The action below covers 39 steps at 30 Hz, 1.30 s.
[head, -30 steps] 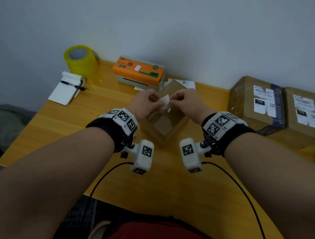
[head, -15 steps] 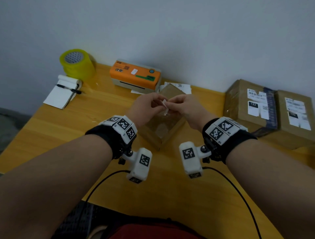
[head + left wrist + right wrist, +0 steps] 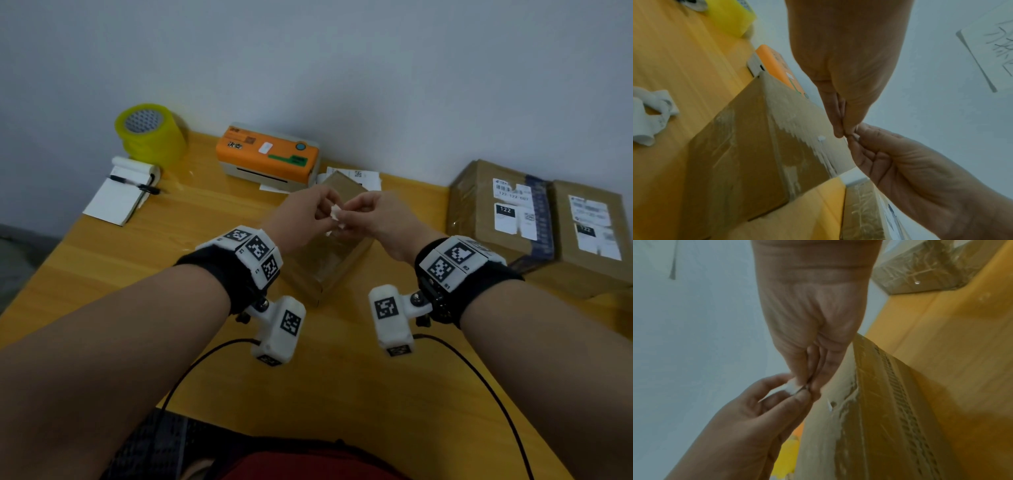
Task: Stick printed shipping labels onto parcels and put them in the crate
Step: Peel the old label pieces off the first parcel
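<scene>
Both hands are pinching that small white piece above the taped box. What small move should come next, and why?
Probably peel it apart: left hand and right hand both pinch the small white label, which looks crumpled between the fingers, above the taped parcel, whose visible faces show no label. Separating backing from sticker seems needed first.

We see a desk (image 3: 102, 260) of smooth yellow wood with a faint sheen. The cardboard parcel (image 3: 329, 267) on it is matt brown, its top and sides wrapped in glossy clear tape. The label printer (image 3: 267, 156) is smooth orange and white plastic; the notepad (image 3: 116, 198) is plain white paper.
</scene>
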Each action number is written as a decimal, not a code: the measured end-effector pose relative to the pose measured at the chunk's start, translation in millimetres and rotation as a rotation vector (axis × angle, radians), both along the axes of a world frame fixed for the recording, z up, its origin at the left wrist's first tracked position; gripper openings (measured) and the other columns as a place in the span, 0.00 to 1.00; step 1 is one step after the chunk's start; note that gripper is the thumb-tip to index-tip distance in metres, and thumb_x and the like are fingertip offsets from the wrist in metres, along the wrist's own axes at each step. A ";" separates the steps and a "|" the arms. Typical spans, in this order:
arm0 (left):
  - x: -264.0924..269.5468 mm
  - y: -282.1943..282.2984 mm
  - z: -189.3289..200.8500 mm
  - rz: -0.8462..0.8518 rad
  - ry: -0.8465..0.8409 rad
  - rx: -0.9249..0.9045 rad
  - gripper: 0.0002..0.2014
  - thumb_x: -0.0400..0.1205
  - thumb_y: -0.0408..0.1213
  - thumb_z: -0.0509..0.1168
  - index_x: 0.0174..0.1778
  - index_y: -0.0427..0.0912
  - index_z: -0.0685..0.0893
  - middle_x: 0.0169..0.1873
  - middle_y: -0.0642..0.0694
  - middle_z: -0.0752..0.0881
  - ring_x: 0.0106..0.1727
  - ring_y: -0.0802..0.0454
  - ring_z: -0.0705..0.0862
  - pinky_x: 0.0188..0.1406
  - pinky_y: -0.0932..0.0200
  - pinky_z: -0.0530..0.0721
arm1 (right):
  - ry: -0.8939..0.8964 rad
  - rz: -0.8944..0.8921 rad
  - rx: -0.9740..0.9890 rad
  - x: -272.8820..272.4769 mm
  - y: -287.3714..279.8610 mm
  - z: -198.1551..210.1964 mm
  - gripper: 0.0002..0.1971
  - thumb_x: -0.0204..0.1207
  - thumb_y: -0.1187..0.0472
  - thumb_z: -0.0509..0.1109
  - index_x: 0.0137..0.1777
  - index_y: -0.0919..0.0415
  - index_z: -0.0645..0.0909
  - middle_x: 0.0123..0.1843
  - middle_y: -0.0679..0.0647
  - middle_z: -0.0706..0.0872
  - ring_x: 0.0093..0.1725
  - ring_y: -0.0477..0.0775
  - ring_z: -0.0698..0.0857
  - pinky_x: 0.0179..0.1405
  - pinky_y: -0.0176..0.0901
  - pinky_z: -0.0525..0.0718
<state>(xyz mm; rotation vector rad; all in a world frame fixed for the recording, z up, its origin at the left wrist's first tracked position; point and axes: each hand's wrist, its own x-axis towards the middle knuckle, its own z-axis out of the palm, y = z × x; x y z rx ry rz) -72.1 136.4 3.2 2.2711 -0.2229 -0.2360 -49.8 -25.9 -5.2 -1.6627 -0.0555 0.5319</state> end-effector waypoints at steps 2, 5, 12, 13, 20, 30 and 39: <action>1.7 -2.7 -1.1 -0.043 0.034 0.060 0.19 0.78 0.36 0.69 0.65 0.45 0.75 0.50 0.53 0.83 0.48 0.59 0.83 0.44 0.71 0.81 | -0.102 -0.074 -0.126 3.4 -1.6 -3.1 0.04 0.71 0.66 0.76 0.42 0.62 0.84 0.42 0.59 0.87 0.42 0.53 0.88 0.44 0.41 0.87; 4.4 -4.4 -4.1 0.038 0.019 0.240 0.23 0.78 0.37 0.70 0.68 0.44 0.73 0.49 0.49 0.83 0.50 0.53 0.82 0.53 0.60 0.82 | -0.244 -0.169 -0.303 6.8 -7.8 -9.6 0.04 0.73 0.62 0.76 0.41 0.58 0.83 0.41 0.56 0.87 0.43 0.53 0.87 0.47 0.43 0.87; 12.1 -14.9 -6.9 0.054 0.124 0.540 0.13 0.77 0.49 0.69 0.42 0.42 0.80 0.40 0.47 0.81 0.42 0.51 0.79 0.42 0.58 0.77 | -0.318 -0.124 -0.474 4.1 -9.4 -21.7 0.05 0.73 0.58 0.76 0.43 0.58 0.84 0.44 0.54 0.86 0.47 0.52 0.84 0.49 0.45 0.85; 14.0 -16.0 -5.9 0.052 0.139 0.556 0.13 0.77 0.49 0.69 0.38 0.42 0.80 0.38 0.47 0.81 0.40 0.51 0.79 0.39 0.58 0.76 | -0.319 -0.132 -0.475 3.8 -9.0 -21.9 0.05 0.73 0.58 0.76 0.42 0.58 0.83 0.44 0.54 0.86 0.47 0.52 0.84 0.49 0.44 0.85; 21.1 -24.4 0.1 0.025 0.203 0.611 0.09 0.81 0.40 0.65 0.45 0.36 0.81 0.48 0.38 0.84 0.52 0.43 0.84 0.43 0.58 0.79 | -0.309 -0.128 -0.474 3.9 -8.4 -20.6 0.06 0.73 0.58 0.75 0.43 0.60 0.84 0.45 0.56 0.86 0.48 0.54 0.84 0.49 0.46 0.85; 1.0 5.2 7.6 0.113 0.048 0.041 0.08 0.79 0.42 0.68 0.49 0.42 0.80 0.42 0.47 0.82 0.43 0.54 0.80 0.40 0.67 0.77 | -0.198 -0.175 -0.294 -5.5 0.1 -13.9 0.13 0.72 0.59 0.77 0.52 0.58 0.78 0.45 0.56 0.86 0.47 0.53 0.86 0.48 0.46 0.87; -6.6 41.2 8.1 0.177 0.052 -0.184 0.09 0.77 0.38 0.71 0.47 0.38 0.81 0.37 0.47 0.86 0.37 0.56 0.86 0.39 0.64 0.85 | -0.031 -0.013 0.142 -13.3 31.4 6.6 0.04 0.76 0.69 0.71 0.47 0.63 0.86 0.42 0.57 0.88 0.41 0.48 0.87 0.47 0.37 0.87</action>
